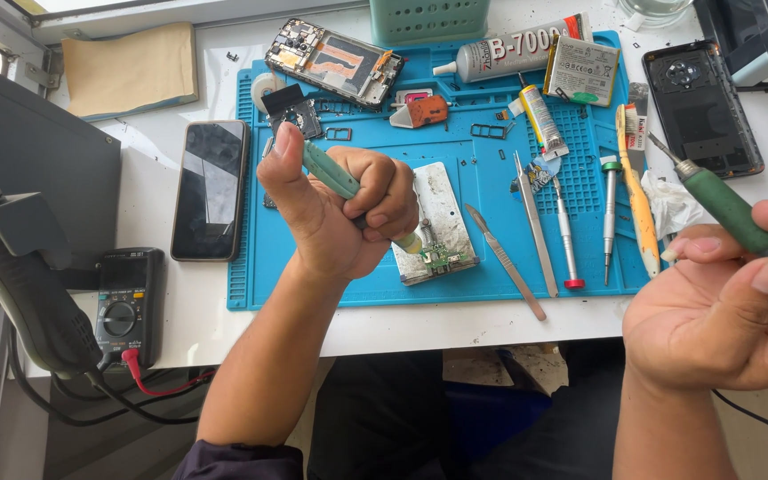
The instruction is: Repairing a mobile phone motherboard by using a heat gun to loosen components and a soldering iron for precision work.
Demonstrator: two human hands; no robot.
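Observation:
My left hand (340, 209) is closed in a fist around a green-handled tool (331, 173). The tool's pale tip points down onto a small green circuit board (440, 259) that lies on a worn metal plate (437, 222) on the blue work mat (580, 169). My right hand (726, 307) is off the table's front edge at the right. It holds a green-handled soldering iron (726, 206) whose metal tip points up and left, away from the board.
On the mat lie a scalpel (504, 260), tweezers (535, 222), screwdrivers (610, 218), a glue tube (513, 53), a phone battery (582, 69) and an opened phone (335, 60). A dark phone (211, 188) and a multimeter (126, 302) sit at the left, a phone back cover (702, 105) at the right.

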